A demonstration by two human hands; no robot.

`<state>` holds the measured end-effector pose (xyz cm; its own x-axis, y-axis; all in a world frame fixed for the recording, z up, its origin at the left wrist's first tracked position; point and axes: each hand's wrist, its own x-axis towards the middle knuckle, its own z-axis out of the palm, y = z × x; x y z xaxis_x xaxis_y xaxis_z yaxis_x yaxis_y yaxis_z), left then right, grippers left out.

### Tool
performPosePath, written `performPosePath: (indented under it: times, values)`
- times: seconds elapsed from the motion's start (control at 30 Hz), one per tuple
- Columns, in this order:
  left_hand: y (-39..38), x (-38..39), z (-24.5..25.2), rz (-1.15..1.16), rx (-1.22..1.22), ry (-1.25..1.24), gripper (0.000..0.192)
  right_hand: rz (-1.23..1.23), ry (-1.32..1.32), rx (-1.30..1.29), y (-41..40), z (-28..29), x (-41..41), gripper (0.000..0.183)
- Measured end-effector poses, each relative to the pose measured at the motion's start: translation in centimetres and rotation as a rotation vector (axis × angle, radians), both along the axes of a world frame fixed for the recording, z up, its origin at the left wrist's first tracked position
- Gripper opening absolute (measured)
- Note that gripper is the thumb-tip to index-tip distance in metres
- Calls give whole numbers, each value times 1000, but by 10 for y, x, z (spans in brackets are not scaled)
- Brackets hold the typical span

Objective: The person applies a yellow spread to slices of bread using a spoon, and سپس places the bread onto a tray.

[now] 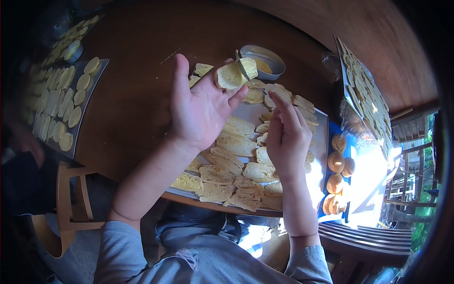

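Observation:
My left hand (200, 110) is palm up, with a pale yellow slice of bread (230, 76) resting across its fingers. The thumb stands away from the slice. Pinched in my right hand (289, 138) is a thin metal spreading knife (243, 69), its blade lying against the face of that slice. Behind the slice is an oval metal tin (280, 69) with yellow spread inside. Under both hands, a large tray (321, 124) carries many similar slices (236, 143) laid close together. My forearms hide part of them.
On the right, several whole bread rolls (336, 161) lie on a blue surface beside a tilted tray of slices (369, 92) with plastic wrap. At left are another slice-covered tray (101, 71), a small tin (76, 53), a wooden chair (65, 198) and a person's arm (26, 138).

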<state>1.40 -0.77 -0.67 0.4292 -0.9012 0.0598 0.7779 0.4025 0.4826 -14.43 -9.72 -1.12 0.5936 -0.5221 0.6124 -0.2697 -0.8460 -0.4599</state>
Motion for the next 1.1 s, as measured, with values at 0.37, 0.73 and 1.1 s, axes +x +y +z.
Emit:
performPosePath:
  times: [0.37,0.73,1.1]
  values:
    - [-1,1,2,29,2,18,103,-8,-12,-18,1,3,-1,41]
    - [-2,2,3,54,23,81,100,82,-49,8,4,-1,0,39]
    - [-2,6,1,53,27,98,99,87,-4,18,7,2,0,39]
